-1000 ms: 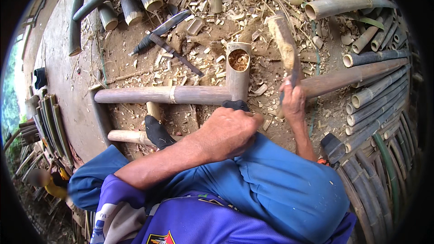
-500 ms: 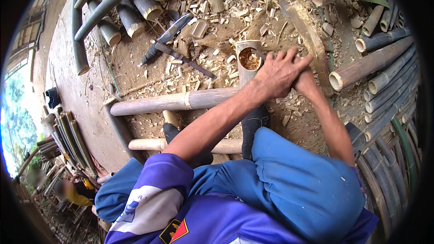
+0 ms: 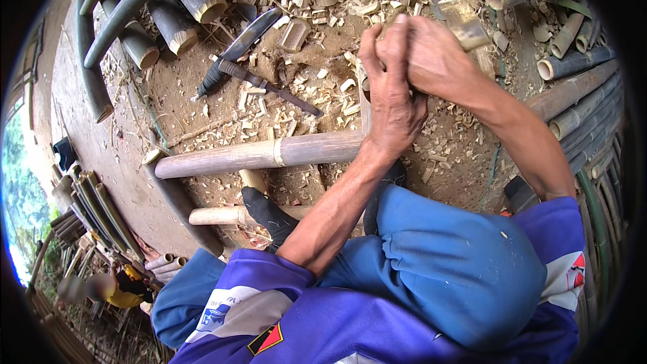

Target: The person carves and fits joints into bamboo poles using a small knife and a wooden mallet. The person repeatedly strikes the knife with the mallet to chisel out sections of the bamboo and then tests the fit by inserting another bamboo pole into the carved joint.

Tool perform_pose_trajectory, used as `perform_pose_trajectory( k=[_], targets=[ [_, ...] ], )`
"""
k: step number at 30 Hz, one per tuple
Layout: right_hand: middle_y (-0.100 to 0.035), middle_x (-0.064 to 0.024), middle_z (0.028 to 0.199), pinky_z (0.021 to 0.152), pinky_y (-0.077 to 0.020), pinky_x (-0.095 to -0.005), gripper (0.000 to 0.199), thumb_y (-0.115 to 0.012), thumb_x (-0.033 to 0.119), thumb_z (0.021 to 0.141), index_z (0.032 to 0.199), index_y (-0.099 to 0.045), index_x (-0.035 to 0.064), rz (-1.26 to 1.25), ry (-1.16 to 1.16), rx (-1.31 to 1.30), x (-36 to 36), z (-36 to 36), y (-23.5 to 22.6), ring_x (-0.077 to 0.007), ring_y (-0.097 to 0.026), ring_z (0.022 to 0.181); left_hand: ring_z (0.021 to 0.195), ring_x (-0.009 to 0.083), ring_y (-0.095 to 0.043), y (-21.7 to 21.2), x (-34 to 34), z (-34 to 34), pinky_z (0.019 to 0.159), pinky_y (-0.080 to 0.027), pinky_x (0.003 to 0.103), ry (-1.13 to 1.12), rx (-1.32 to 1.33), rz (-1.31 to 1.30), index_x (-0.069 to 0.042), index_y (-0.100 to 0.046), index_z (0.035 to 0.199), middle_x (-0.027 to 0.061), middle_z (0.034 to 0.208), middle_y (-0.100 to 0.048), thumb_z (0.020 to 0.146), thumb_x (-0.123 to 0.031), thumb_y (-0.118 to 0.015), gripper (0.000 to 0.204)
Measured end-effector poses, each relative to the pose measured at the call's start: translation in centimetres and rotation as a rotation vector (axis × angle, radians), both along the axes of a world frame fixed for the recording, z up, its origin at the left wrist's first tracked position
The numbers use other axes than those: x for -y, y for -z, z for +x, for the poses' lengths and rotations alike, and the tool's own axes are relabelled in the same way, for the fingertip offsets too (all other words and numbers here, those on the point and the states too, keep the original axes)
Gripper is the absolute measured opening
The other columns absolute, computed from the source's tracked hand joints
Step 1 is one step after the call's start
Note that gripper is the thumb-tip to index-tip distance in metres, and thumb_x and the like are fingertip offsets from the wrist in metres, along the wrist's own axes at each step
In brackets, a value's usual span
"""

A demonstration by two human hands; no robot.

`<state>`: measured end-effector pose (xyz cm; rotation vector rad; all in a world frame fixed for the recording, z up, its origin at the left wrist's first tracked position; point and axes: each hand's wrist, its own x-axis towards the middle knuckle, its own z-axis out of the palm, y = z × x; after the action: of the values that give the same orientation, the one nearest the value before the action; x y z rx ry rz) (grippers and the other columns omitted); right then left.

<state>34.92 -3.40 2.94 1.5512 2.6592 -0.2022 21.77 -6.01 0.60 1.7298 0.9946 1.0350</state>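
Observation:
My left hand (image 3: 394, 91) is closed above the bamboo tube (image 3: 366, 109) with a round opening cut in its side. It hides most of that tube and its opening. Pressed against it, my right hand (image 3: 437, 57) is curled too, with the wrist bent in from the right. Whatever the two hands grip is covered by the fingers. Just beyond the right hand, a tan wooden block (image 3: 466, 23) shows; whether the hand touches it, I cannot tell. A long bamboo pole (image 3: 263, 155) lies crosswise near my feet, below the left hand.
A large dark blade (image 3: 246, 40) and a narrower knife (image 3: 269, 86) lie crossed on the ground among pale wood chips. Cut bamboo lengths (image 3: 172, 23) are at the far left. More bamboo poles (image 3: 583, 111) are stacked on the right. Another person (image 3: 125, 290) is at the lower left.
Both hands have moved a little away from me; the left has turned with fingers pointing up. My right forearm has swung outward. The tube's opening, visible before, is now mostly covered.

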Motion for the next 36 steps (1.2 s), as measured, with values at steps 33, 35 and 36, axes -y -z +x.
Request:
perform_pose_trajectory(
  k=[33,35,36],
  targets=[
    [-0.068,-0.0136,0.087,0.071,-0.0586,-0.0432,0.034,-0.072,0.028,0.09,0.108,-0.063,0.0007,-0.691,0.047,-0.117,1.4,5.8,-1.6,-0.0298,-0.066,0.074,0.121,0.0542,-0.05,-3.9,2.8,3.2,0.099,-0.048,0.057,0.148,-0.288,-0.336,-0.006,-0.013,0.161,0.0387,0.147,-0.03,0.071,-0.004,-0.081,0.113],
    [-0.068,-0.0144,0.09,0.074,-0.0585,-0.0441,0.034,-0.072,0.027,0.09,0.109,-0.063,0.0003,-0.754,-0.001,-0.235,1.2,6.9,-0.4,-0.0312,-0.067,0.076,0.117,0.0539,-0.051,-3.6,2.8,3.6,0.095,-0.048,0.058,0.115,-0.335,-0.378,-0.008,-0.012,0.162,0.039,0.147,-0.027,0.07,0.001,-0.078,0.113],
    [-0.068,-0.0151,0.093,0.077,-0.0584,-0.045,0.035,-0.072,0.026,0.09,0.11,-0.062,0.0,-0.736,-0.016,-0.338,1.5,7.2,0.1,-0.0326,-0.068,0.079,0.116,0.054,-0.052,-3.5,2.5,3.5,0.095,-0.048,0.058,0.166,-0.37,-0.393,-0.009,-0.012,0.162,0.039,0.147,-0.027,0.07,0.003,-0.076,0.113]
  ],
)
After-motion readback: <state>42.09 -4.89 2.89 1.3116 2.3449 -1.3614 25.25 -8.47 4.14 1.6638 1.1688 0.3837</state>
